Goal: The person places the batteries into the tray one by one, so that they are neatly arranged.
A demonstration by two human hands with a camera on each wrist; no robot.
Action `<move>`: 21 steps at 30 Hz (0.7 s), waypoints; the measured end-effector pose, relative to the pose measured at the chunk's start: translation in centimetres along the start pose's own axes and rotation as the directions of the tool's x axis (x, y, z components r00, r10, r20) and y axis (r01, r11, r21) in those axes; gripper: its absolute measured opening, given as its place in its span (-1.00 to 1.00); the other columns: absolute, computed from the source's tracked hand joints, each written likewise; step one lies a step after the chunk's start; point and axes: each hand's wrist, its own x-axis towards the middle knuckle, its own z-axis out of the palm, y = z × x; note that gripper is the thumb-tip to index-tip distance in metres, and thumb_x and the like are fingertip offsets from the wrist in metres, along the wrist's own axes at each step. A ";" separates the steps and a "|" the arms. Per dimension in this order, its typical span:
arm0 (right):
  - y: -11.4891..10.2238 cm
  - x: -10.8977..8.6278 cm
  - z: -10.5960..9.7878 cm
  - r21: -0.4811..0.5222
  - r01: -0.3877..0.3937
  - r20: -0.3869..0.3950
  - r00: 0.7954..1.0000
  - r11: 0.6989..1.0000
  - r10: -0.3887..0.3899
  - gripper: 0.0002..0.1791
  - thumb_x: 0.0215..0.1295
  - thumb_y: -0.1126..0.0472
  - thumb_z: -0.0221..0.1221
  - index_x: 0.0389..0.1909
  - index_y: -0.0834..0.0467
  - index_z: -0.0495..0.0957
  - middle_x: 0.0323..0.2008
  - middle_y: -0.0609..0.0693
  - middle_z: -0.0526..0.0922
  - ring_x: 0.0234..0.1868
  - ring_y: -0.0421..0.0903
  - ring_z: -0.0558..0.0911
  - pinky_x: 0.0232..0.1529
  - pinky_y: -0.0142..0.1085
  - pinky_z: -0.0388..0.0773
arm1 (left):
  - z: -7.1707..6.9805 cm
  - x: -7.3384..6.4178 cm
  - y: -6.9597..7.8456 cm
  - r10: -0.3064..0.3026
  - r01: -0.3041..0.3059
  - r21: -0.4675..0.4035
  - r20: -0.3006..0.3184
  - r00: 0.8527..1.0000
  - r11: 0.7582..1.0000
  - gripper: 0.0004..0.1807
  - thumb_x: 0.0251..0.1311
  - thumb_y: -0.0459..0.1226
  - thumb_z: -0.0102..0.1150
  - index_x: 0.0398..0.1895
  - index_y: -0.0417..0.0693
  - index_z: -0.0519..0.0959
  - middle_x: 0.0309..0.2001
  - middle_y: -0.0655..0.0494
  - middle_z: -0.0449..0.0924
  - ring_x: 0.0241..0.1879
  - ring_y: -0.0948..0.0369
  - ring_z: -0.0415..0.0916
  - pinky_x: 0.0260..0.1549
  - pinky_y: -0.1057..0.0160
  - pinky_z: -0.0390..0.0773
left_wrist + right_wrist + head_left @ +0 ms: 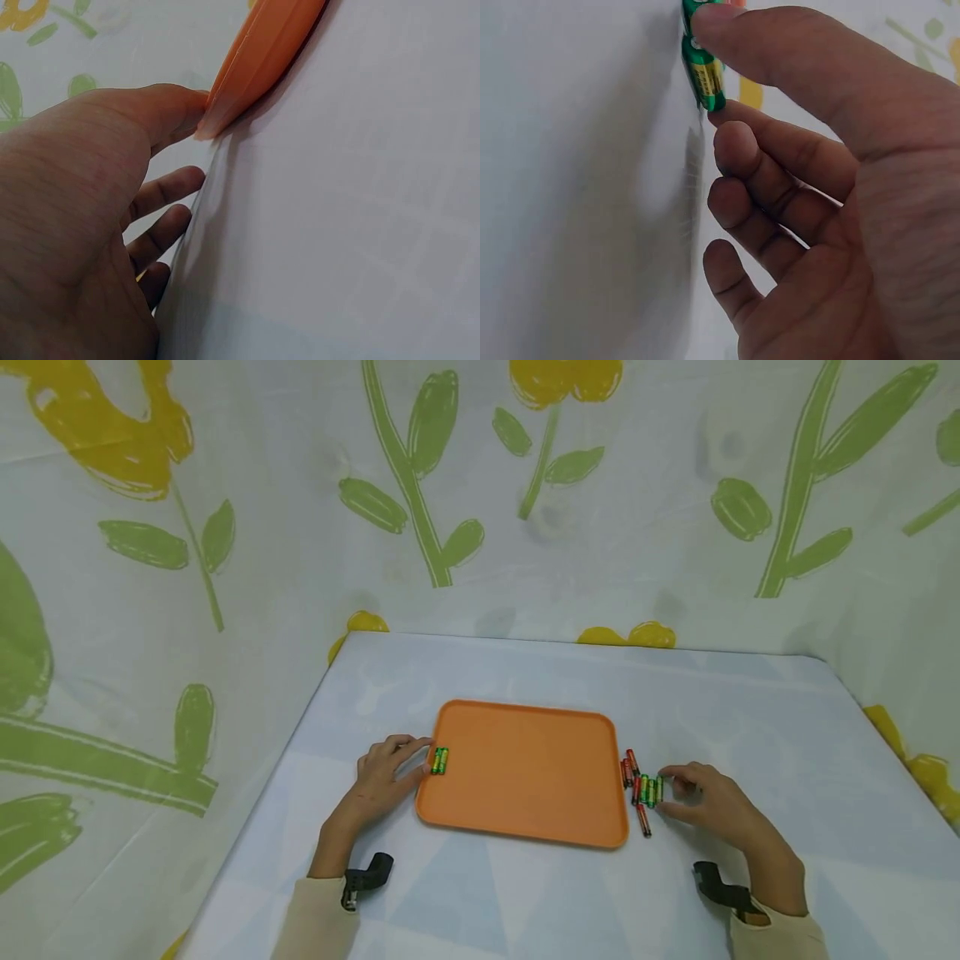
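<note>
Pinching a green battery by its ends: right hand, thumb and index. Thumb hides part of the greens in right wrist view. Two more greens right beside, then reds by the tray's right edge; overlap muddies red count, can't tell if any touch. Left hand: fingers spread, thumb and index at tray's left rim. Two greens inside there. Left wrist view crops most of the tray.

Orange tray: smooth plastic, faint sheen. Green batteries: glossy, smooth. Backdrop: matt, cloth-like.
</note>
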 end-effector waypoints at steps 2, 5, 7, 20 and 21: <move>0.1 0.0 0.1 -0.003 0.004 -0.002 1.000 1.000 -0.004 -0.48 0.07 0.07 0.52 0.00 0.21 0.62 -0.34 -0.11 0.44 -0.23 -0.10 0.39 -0.18 -0.18 0.41 | 0.0 0.0 0.1 0.004 -0.004 -0.001 -0.003 1.000 1.000 -0.50 0.41 -0.04 0.17 0.38 0.18 0.48 0.28 -0.04 0.35 0.23 -0.14 0.21 0.15 -0.24 0.06; 0.1 -0.1 0.1 -0.014 0.000 -0.013 1.000 1.000 0.000 -0.51 0.06 0.09 0.52 -0.04 0.21 0.62 -0.35 -0.12 0.44 -0.24 -0.12 0.40 -0.18 -0.18 0.43 | 0.0 0.2 0.2 0.011 -0.011 0.001 0.000 1.000 1.000 -0.50 0.41 -0.03 0.17 0.38 0.19 0.47 0.28 -0.05 0.35 0.23 -0.14 0.21 0.14 -0.25 0.07; 0.0 -0.2 0.0 -0.022 -0.005 -0.022 1.000 1.000 0.004 -0.53 0.06 0.10 0.52 -0.06 0.21 0.62 -0.36 -0.12 0.44 -0.25 -0.12 0.40 -0.19 -0.18 0.43 | 0.1 0.2 0.3 0.007 -0.007 -0.002 0.007 1.000 1.000 -0.50 0.41 -0.03 0.16 0.38 0.19 0.47 0.29 -0.07 0.34 0.24 -0.15 0.21 0.15 -0.25 0.07; -0.7 0.1 -0.1 -0.031 -0.011 -0.086 0.996 0.999 0.008 -0.54 0.14 0.08 0.47 -0.02 0.23 0.62 -0.36 -0.09 0.46 -0.24 -0.08 0.43 -0.27 -0.20 0.41 | -0.2 0.0 0.2 -0.021 0.020 0.020 0.018 1.000 1.000 -0.49 0.42 -0.02 0.16 0.40 0.20 0.45 0.31 -0.06 0.33 0.25 -0.14 0.21 0.17 -0.24 0.06; -0.8 0.2 -0.1 -0.031 -0.004 -0.098 0.995 1.000 0.001 -0.54 0.15 0.07 0.46 0.00 0.22 0.62 -0.35 -0.09 0.46 -0.23 -0.08 0.43 -0.27 -0.20 0.41 | -0.2 -0.1 0.2 -0.019 0.018 0.021 0.016 1.000 1.000 -0.49 0.42 -0.03 0.16 0.40 0.19 0.45 0.31 -0.06 0.33 0.25 -0.14 0.21 0.17 -0.24 0.06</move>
